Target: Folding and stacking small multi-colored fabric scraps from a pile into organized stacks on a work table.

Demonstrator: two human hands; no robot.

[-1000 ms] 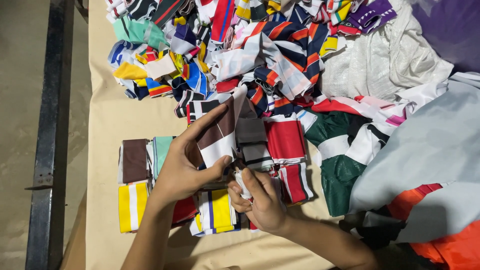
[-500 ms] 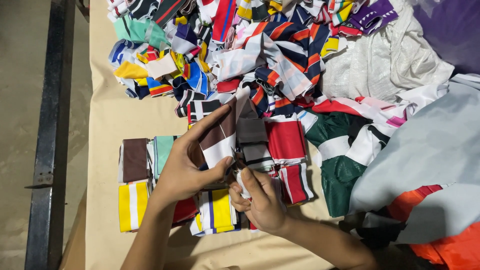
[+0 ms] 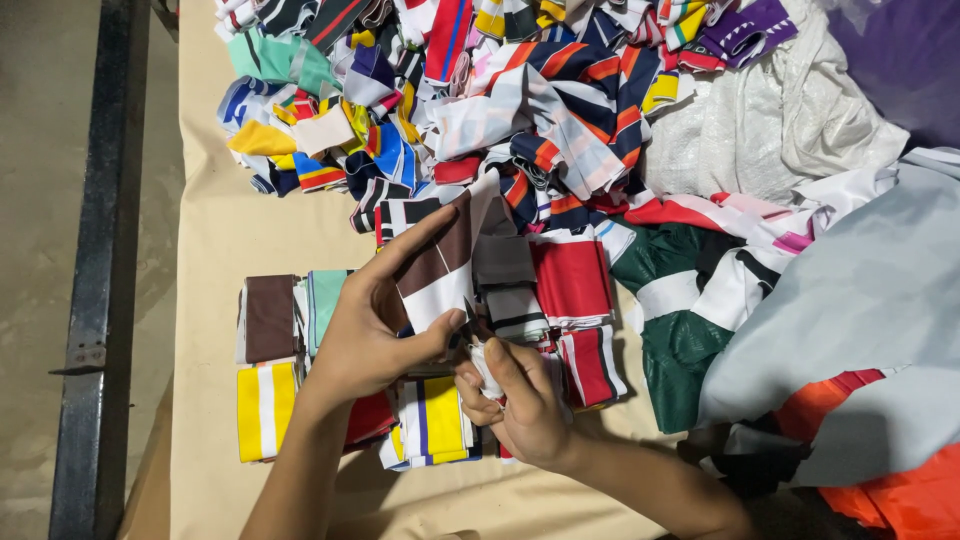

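both hands working one brown-and-white striped fabric piece (image 3: pixel 440 265) above the sorted stacks.
left hand (image 3: pixel 365 335) is pinching it closed, thumb at its lower edge, index finger lying along the top; right hand (image 3: pixel 520 400) is curling its fingers shut on the white end below, wrist resting on the tan table cover (image 3: pixel 215 240).

free: bare tan cloth-covered tabletop (image 3: pixel 215 240) at left, open | blocked: heaped striped multicolour fabric scraps (image 3: pixel 480 90) ahead; folded grey and orange garments (image 3: pixel 860 330) at right
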